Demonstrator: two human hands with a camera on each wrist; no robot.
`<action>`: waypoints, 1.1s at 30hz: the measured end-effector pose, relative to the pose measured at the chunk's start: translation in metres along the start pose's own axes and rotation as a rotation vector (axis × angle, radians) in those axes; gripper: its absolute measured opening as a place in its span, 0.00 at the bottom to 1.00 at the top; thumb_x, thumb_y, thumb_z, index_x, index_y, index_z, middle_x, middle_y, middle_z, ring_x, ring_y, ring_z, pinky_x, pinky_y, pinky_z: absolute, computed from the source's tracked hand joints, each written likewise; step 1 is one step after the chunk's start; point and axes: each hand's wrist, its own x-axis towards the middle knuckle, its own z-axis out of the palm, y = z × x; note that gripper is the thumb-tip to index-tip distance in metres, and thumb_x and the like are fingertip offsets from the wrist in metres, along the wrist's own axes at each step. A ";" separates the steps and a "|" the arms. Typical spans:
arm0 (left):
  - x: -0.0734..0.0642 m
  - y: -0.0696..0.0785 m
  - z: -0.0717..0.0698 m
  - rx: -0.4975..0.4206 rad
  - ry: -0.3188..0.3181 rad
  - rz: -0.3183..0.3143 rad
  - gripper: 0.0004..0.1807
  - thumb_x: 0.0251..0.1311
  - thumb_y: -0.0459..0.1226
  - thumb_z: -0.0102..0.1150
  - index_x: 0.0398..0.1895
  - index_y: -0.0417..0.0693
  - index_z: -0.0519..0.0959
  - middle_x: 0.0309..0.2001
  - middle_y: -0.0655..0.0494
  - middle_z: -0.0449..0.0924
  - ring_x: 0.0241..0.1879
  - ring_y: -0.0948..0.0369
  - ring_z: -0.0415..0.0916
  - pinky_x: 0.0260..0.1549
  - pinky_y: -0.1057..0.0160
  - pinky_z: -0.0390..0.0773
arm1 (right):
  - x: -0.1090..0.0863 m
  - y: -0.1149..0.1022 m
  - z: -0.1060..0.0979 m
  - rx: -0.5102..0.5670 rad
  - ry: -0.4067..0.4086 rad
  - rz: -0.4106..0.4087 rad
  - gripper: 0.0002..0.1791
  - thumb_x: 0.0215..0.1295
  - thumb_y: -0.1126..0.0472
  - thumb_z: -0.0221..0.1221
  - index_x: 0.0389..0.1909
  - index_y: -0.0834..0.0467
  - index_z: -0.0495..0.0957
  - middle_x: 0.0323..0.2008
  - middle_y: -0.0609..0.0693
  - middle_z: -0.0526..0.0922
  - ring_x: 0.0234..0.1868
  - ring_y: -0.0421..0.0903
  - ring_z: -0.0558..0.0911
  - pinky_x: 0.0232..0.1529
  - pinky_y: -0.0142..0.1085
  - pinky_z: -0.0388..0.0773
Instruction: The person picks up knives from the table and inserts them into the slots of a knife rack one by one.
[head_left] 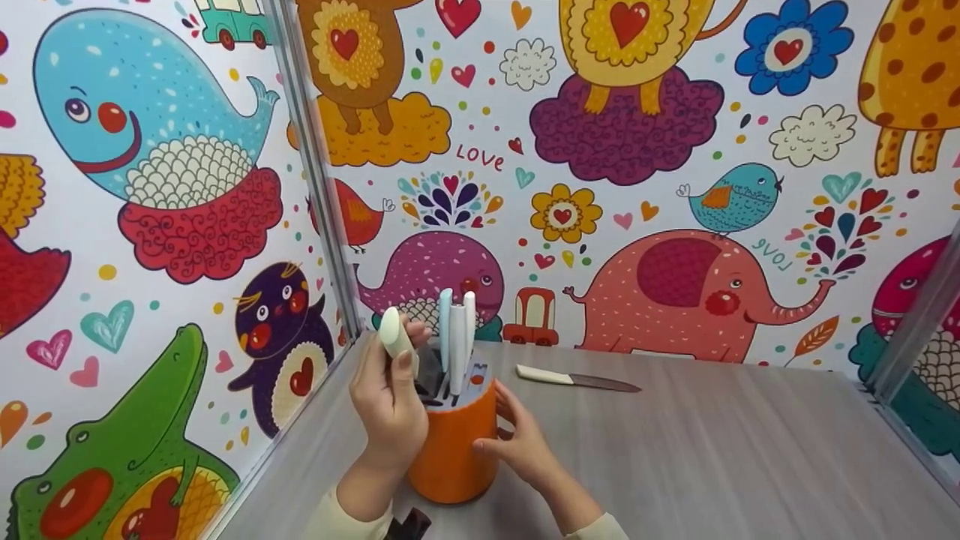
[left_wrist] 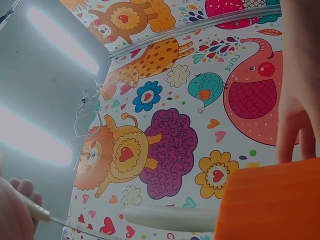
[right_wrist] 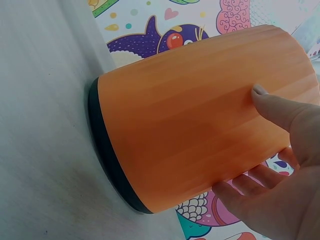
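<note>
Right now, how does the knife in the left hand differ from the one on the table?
The held knife is tilted, handle upward; the other knife lies flat on the table.
The left hand grips the held knife; no hand touches the other knife.
The held knife is near the block; the other knife lies apart.
Both have pale handles.

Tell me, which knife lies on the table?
The cream-handled knife right of the orange block; the left hand grips another knife, and the other handles stick up from the block.
</note>
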 end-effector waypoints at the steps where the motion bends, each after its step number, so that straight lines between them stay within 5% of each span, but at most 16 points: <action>1: 0.000 -0.001 0.000 0.003 -0.002 -0.005 0.15 0.77 0.26 0.52 0.59 0.20 0.73 0.50 0.35 0.83 0.56 0.63 0.86 0.64 0.63 0.81 | 0.000 0.000 0.000 -0.002 0.001 -0.002 0.59 0.62 0.48 0.76 0.87 0.49 0.50 0.83 0.57 0.62 0.80 0.63 0.66 0.76 0.64 0.67; 15: -0.008 -0.018 0.005 0.088 -0.043 -0.096 0.14 0.73 0.20 0.52 0.60 0.26 0.75 0.49 0.36 0.84 0.54 0.66 0.85 0.63 0.69 0.80 | 0.002 0.001 -0.001 -0.012 0.001 -0.023 0.57 0.62 0.48 0.76 0.86 0.51 0.53 0.82 0.60 0.64 0.79 0.64 0.67 0.75 0.63 0.69; 33: -0.011 -0.037 0.007 0.082 -0.113 -0.323 0.14 0.81 0.29 0.49 0.61 0.30 0.76 0.52 0.38 0.86 0.54 0.48 0.87 0.63 0.71 0.80 | 0.001 0.001 0.000 0.003 -0.006 -0.010 0.57 0.62 0.49 0.76 0.86 0.48 0.52 0.82 0.58 0.64 0.79 0.63 0.67 0.76 0.62 0.69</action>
